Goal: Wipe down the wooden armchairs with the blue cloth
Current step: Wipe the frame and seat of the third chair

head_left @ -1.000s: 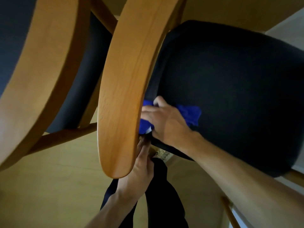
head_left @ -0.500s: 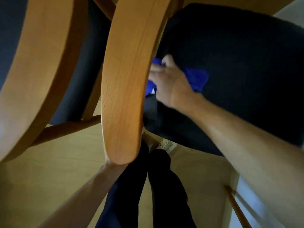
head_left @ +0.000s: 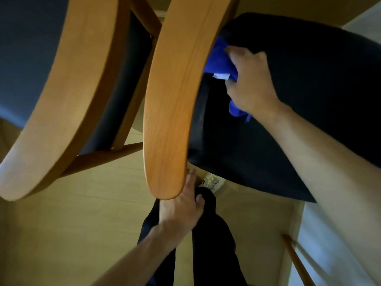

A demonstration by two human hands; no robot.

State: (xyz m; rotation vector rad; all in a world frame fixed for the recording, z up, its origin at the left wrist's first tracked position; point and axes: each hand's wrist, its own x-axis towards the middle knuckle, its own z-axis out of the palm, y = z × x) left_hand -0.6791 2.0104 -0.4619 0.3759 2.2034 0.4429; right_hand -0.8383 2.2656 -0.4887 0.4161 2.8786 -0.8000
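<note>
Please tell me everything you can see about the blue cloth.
The blue cloth is a soft, bright blue fabric, bunched up, not spread flat. A small white tag shows on it. The right hand grips it and presses it into the gap between the wooden armrest and the dark seat cushion. One end sticks out below the hand; the hand hides the middle.

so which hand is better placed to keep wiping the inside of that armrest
The right hand. It already grips the blue cloth against the inner edge of the wooden armrest. The left hand holds no cloth and sits under the armrest's front tip.
</note>
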